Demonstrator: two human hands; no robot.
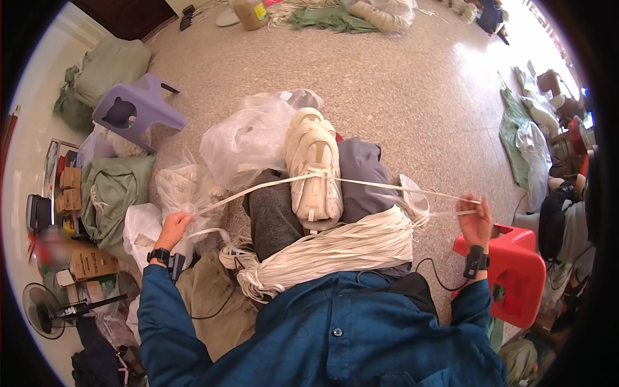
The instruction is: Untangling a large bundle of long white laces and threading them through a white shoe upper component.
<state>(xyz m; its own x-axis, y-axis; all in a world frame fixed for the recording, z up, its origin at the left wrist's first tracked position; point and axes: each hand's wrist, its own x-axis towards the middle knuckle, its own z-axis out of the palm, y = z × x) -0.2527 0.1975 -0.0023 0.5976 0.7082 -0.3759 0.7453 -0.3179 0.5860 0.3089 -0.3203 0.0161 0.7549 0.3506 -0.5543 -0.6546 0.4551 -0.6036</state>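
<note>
A cream sneaker (317, 197) rests between my knees, heel toward me. A flat cream shoelace (251, 189) crosses at the shoe's opening and stretches out to both sides. My left hand (174, 230), out at the left, is closed on one end of the lace, with a loose tail hanging beside it. At the far right my right hand (475, 218) pinches the other end. Both sides of the lace look taut. A thick bundle of cream laces (335, 248) lies across my lap, below the shoe.
Clear plastic bags (242, 138) with shoes lie ahead on the speckled floor. A purple stool (145, 106) and green sacks (116, 193) stand left; a red stool (516, 274) is by my right arm. Lower left is a fan (45, 309). Another person sits at the right edge.
</note>
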